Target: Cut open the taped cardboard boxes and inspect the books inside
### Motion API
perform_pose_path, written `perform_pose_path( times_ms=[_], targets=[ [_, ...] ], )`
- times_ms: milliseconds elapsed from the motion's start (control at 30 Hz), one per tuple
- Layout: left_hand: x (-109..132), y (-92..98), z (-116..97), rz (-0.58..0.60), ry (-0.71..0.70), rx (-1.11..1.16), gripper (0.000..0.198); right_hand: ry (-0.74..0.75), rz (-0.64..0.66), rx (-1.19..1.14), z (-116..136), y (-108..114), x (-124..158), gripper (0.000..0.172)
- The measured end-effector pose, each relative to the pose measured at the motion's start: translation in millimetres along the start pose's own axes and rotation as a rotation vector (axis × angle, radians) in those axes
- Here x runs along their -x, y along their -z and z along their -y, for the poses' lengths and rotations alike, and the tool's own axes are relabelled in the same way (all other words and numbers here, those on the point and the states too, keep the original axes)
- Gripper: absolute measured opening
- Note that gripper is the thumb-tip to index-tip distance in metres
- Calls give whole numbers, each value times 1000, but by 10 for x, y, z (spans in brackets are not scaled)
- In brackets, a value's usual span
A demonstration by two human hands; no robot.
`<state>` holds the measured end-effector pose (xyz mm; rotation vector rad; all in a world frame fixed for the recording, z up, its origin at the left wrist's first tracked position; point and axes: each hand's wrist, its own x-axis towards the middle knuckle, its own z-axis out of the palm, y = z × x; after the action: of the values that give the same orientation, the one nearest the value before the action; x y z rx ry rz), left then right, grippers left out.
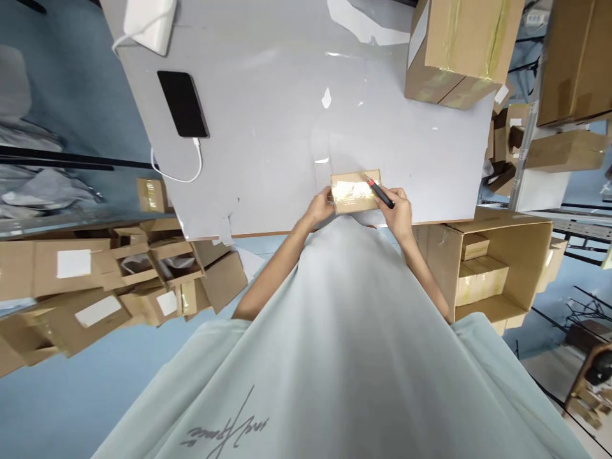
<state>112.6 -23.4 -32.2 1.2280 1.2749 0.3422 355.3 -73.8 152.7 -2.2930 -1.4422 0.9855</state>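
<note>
A small cardboard box (354, 203) with clear tape and a white patch on top is at the table's near edge, close to my body. My left hand (320, 207) grips its left end, the fingertips partly hidden behind the box. In my right hand (398, 213) is a utility knife (381, 193) with a black and red handle. Its tip points up and left over the box's top face. The right fingers are wrapped round the handle at the box's right end; I cannot tell whether the blade touches the tape.
On the grey table (268, 140) lie a black phone (183, 104) with a white cable, a white power bank (150, 24) and paper scraps (326, 98). A large taped box (461, 48) stands at back right. An open carton (526, 261) holding boxes is at right; several cartons (71, 261) lie left.
</note>
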Motion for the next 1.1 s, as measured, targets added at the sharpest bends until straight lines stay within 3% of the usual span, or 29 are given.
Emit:
perform_pose_path(
  times_ms=[67,200,400,633,800,967,1100],
  targets=[
    [49,27,-92,4,-42,-29,49,-22,-7,89,38,-9,39,49],
    [260,260,-382,-61,-224,-150,65,-28,-35,160,7,-30,66,49],
    [335,436,-779,7,-414,-237,67,8,-54,254,-27,-28,71,48],
    [232,346,-781,10,-465,-253,66,-14,-44,299,67,2,102,50],
    [280,336,-776,-17,-445,-275,68,-68,-57,322,385,0,314,52],
    [316,347,-811,-36,-457,-255,65,-66,92,248,718,-139,573,57],
    [328,344,-845,-46,-483,-289,63,-91,149,289,798,-272,632,62]
  ],
)
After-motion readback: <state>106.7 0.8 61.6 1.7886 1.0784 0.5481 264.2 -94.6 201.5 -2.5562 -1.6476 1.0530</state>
